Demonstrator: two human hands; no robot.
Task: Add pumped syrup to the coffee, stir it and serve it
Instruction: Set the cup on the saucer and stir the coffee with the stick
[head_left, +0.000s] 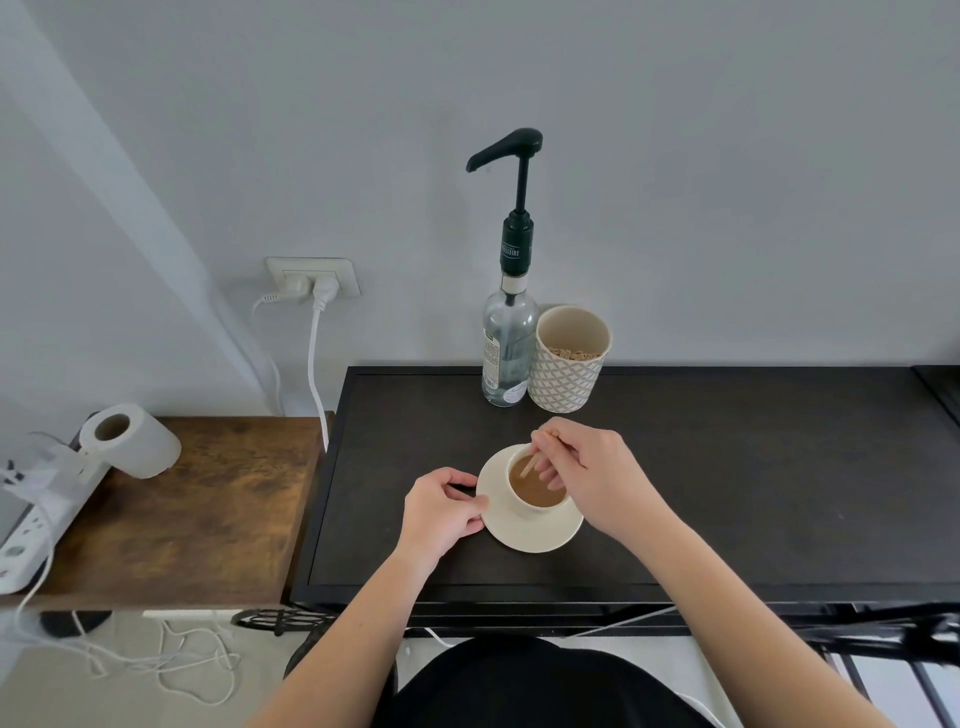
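A cream cup (519, 506) of light-brown coffee (537, 491) stands on a cream saucer (519, 538) on the black table (727, 493). My right hand (597, 475) pinches a wooden stir stick (531, 464) whose lower end dips into the coffee. My left hand (441, 512) grips the saucer's left rim between thumb and fingers. Behind the cup, against the wall, stands a clear glass syrup bottle (508, 343) with a tall black pump (511, 150), its spout pointing left.
A patterned cup (566, 364) holding several wooden sticks sits right of the bottle. On the lower wooden side table (208, 509) at left lie a paper roll (130, 441) and a white power strip (31, 535). Cables hang from a wall socket (311, 278).
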